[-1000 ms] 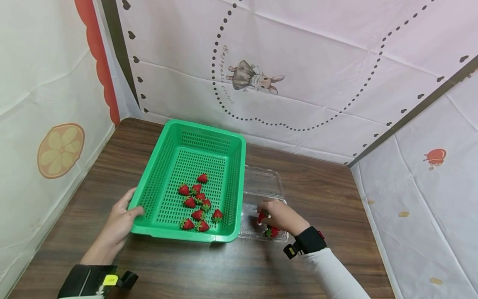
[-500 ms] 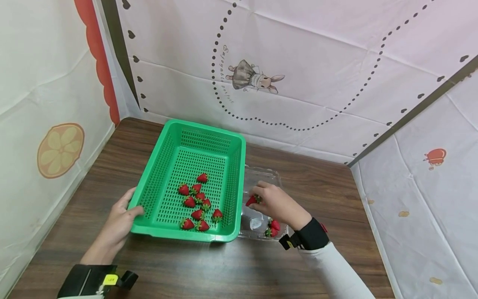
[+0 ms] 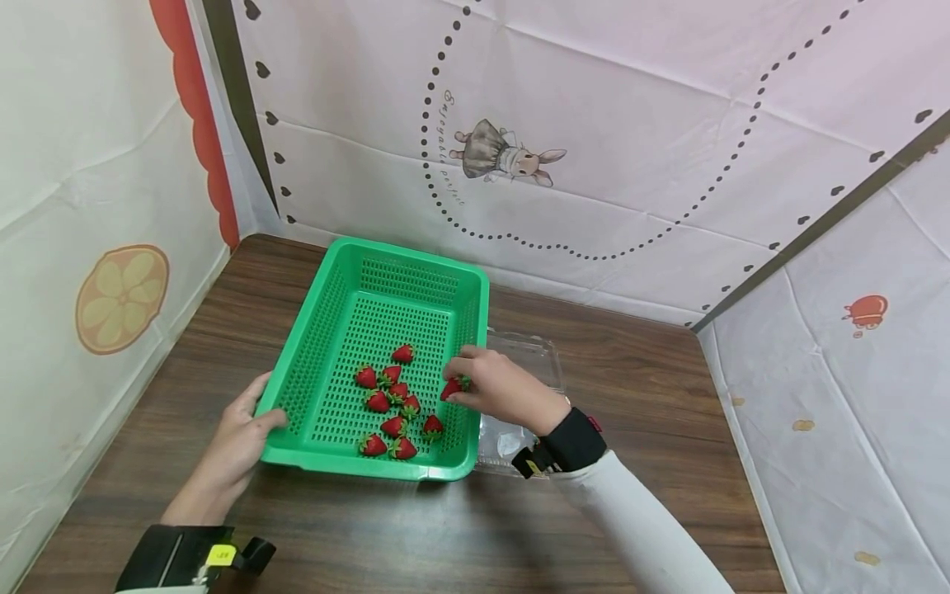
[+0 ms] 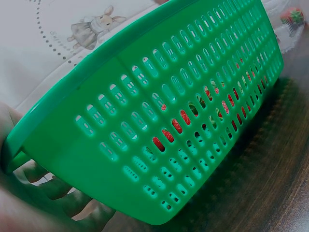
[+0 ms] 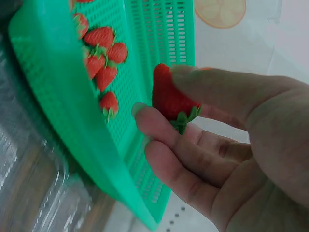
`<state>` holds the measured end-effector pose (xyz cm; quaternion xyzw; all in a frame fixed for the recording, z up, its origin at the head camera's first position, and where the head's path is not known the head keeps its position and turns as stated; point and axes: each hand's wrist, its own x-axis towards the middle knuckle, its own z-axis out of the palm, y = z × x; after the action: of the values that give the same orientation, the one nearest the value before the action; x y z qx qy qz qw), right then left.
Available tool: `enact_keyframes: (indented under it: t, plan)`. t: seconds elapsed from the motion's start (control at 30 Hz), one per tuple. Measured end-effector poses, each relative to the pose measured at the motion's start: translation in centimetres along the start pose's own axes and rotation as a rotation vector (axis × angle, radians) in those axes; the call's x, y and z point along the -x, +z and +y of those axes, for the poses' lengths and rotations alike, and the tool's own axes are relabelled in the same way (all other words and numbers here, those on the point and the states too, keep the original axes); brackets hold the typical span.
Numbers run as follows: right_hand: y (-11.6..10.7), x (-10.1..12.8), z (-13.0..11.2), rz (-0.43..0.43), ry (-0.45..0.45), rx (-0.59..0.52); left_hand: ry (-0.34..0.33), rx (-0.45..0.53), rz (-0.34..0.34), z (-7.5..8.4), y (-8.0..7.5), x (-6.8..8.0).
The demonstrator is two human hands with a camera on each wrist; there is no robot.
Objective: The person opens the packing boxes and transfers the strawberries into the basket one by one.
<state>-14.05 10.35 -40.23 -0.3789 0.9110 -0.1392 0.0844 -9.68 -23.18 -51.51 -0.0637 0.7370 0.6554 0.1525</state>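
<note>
Right wrist view: a strawberry (image 5: 169, 99) sat pinched between thumb and fingertips of the right hand (image 3: 499, 389).
Strawberry's place: held above the green basket (image 3: 337, 458), over its right wall.
Left hand (image 3: 236, 436): fingers curled round the basket's near left corner.
Basket contents: loose strawberries (image 3: 392, 398) lay on its floor.
Clear clamshell (image 3: 530, 348): just right of the basket.
Risk: a light pinch could probably let the berry slip; squeezing might bruise it.

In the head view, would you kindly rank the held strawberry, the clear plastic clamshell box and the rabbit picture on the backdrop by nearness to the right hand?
1. Red strawberry: pinched in the right hand, over the green perforated plastic basket.
2. Clear plastic clamshell box: just right of the basket, under the wrist.
3. Rabbit picture: up on the back wall.
</note>
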Motion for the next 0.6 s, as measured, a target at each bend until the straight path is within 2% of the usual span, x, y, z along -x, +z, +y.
enact_keyframes:
  t: [0.27,0.6]
  plan:
    - [0.2,-2.6,-1.1,-0.089,-0.029,0.023,0.061,0.002,0.0,-0.3,-0.1,0.0]
    - [1.5,-5.2,-2.1,-0.141,-0.069,0.015,0.057,0.001,-0.002,-0.3,-0.1,-0.1]
